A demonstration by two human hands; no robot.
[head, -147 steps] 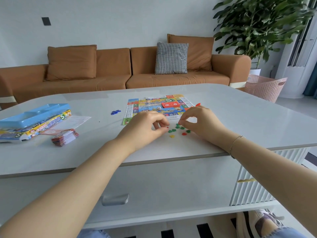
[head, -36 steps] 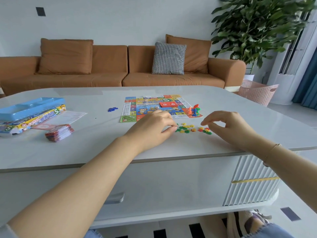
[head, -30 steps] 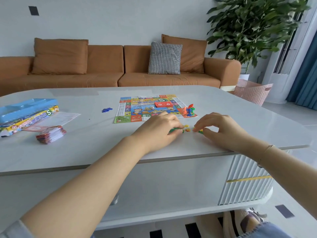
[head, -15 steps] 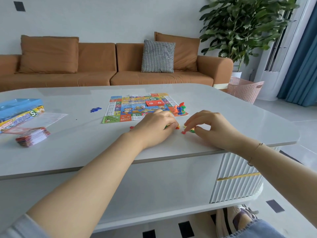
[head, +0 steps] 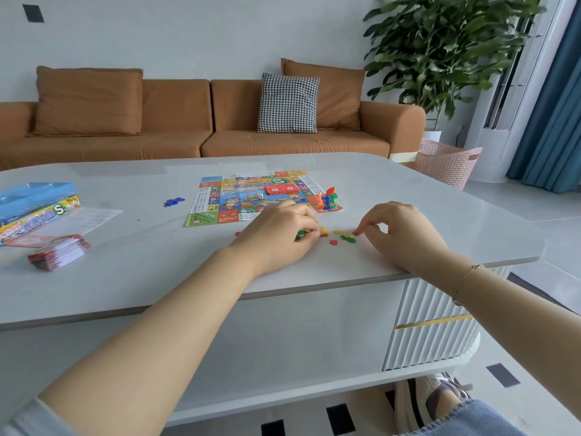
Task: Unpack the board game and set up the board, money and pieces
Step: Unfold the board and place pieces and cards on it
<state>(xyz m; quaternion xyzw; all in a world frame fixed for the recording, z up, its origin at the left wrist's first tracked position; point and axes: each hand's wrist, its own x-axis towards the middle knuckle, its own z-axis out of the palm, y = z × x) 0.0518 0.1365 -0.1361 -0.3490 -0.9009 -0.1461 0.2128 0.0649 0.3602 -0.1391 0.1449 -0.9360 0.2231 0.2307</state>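
Lying open, box (head: 34, 212) beside money (head: 59, 251), contents indiscernible.

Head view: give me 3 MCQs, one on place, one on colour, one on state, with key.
1. Where does the money stack lie?
A. on the board
B. on the table, left of the board
C. in the pink basket

2. What colour are the tokens lying apart, left of the board?
A. blue
B. white
C. pink

3. What is the left hand doing?
A. lying flat and empty
B. raised off the table
C. fingers curled on green tokens

Key:
1 B: the stack sits on the table near the game box, well left of the board.
2 A: the blue tokens form a small cluster there.
3 C: green tokens show at its curled fingertips, while the right hand reaches with its fingertips to a red token.
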